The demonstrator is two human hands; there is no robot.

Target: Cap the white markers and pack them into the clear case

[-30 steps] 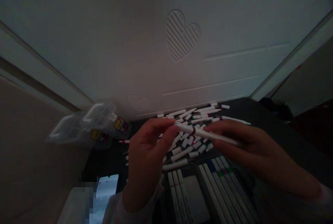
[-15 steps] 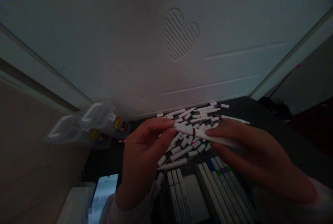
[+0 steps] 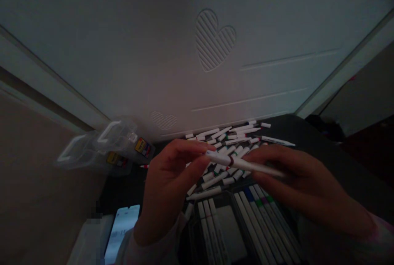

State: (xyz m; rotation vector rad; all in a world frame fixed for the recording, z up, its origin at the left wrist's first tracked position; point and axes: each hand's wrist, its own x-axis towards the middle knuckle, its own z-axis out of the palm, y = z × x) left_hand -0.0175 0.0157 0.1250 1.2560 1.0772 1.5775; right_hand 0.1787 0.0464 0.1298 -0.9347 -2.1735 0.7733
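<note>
Left hand (image 3: 169, 180) and right hand (image 3: 303, 180) pinched one white, brown-banded marker (image 3: 238, 163) above scattered markers (image 3: 214, 181) on a dark tabletop (image 3: 287, 128).

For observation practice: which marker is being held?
The white marker with a reddish-brown band, between left hand and right hand; other markers lie unheld.

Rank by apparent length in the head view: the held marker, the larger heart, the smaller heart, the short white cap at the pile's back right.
1. Held marker (nearest the camera, which flatters it)
2. Larger heart
3. Smaller heart
4. Short white cap
</note>
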